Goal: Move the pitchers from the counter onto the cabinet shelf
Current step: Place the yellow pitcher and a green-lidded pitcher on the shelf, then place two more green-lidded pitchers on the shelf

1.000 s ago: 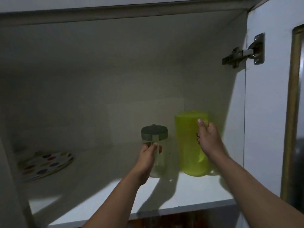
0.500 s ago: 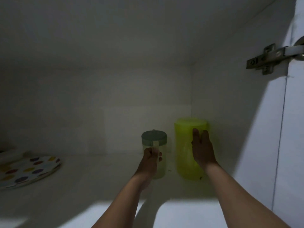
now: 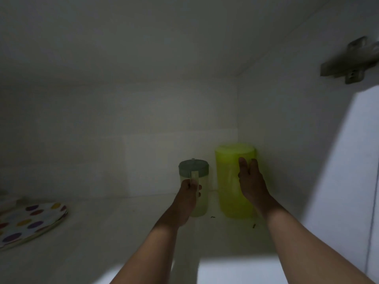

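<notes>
Both forearms reach deep into the dim cabinet. The left hand (image 3: 187,193) is curled tight around the handle of the small clear pitcher (image 3: 195,189) with the grey lid. The right hand (image 3: 251,181) lies flat, fingers straight and together, against the green pitcher (image 3: 230,181). Both pitchers stand upright on the cabinet shelf (image 3: 114,232), side by side near the back right corner. A spotted plate (image 3: 28,222) sits far left.

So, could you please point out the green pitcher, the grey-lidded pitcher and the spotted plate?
green pitcher (image 3: 229,181), head view, left side of its body.
grey-lidded pitcher (image 3: 193,168), head view, front of its lid.
spotted plate (image 3: 30,222), head view, its dotted face.
</notes>
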